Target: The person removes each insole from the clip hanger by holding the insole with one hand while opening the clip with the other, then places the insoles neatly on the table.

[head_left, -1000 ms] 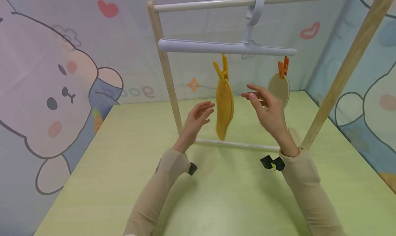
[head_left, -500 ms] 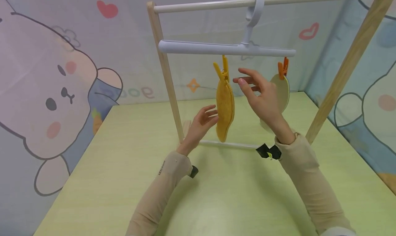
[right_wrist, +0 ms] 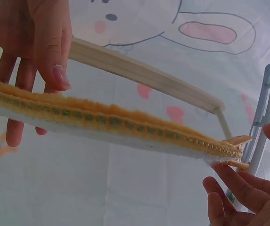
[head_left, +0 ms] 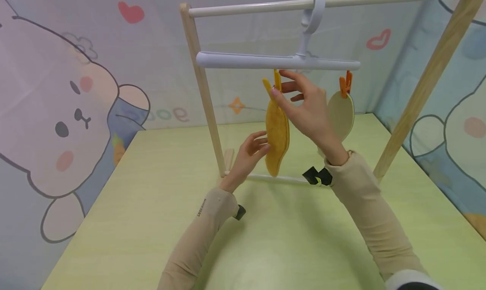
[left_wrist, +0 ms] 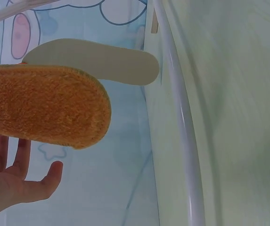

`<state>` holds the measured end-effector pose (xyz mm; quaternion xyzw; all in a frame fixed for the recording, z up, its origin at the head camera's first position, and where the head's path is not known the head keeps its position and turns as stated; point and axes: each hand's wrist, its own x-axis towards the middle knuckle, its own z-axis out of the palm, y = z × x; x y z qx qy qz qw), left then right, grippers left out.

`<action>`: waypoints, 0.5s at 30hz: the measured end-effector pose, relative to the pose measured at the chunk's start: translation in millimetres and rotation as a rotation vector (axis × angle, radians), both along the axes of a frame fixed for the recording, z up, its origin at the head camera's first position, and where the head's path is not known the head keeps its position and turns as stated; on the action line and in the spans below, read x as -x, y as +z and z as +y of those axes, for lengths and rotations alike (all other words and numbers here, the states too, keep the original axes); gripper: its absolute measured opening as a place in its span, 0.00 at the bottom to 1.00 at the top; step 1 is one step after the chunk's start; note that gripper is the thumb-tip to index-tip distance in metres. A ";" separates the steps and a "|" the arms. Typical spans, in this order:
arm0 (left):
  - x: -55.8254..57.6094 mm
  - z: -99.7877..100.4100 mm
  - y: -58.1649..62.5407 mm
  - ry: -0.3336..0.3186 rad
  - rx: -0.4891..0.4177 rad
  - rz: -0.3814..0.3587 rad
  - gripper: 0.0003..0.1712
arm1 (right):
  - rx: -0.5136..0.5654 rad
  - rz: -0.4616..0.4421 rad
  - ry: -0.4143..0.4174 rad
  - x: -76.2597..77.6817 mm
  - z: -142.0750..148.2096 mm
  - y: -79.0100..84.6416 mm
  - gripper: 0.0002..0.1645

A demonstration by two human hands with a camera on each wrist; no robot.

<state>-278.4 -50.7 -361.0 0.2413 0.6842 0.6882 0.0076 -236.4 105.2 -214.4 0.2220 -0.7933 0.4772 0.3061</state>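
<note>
A fuzzy orange-yellow insole (head_left: 277, 140) hangs upright from a yellow clothespin (head_left: 267, 85) under a pale hanger (head_left: 243, 60). My left hand (head_left: 247, 155) is at the insole's left edge, fingers loosely spread; in the left wrist view the fingers pass behind the insole (left_wrist: 45, 106) and the thumb stands apart. My right hand (head_left: 309, 110) reaches up to the clothespin. In the right wrist view its fingers lie close by the clothespin (right_wrist: 241, 140), while the thumb stays off to the other side with a gap. Part of the clothespin is hidden by the right hand in the head view.
To the right, a pale beige insole (head_left: 340, 117) hangs from an orange clothespin (head_left: 346, 85) behind the right wrist. The hanger's hook loops over the top rail (head_left: 250, 9) of a wooden-legged rack, whose lower bar (head_left: 281, 179) is close above the light table (head_left: 125, 222).
My right hand has moved left and up, from beside the hanging insole to the yellow clothespin. My left hand has shifted slightly right, up to the insole's edge.
</note>
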 end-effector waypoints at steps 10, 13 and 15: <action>-1.0 2.5 1.2 0.010 0.000 0.005 0.23 | -0.054 0.106 -0.111 5.8 -10.5 3.0 0.24; -0.5 3.2 0.2 0.021 0.013 0.004 0.22 | -0.076 0.162 -0.158 5.7 -14.0 4.8 0.23; -0.5 3.7 -0.5 0.031 0.027 0.009 0.22 | -0.087 0.198 -0.187 5.0 -16.3 6.1 0.22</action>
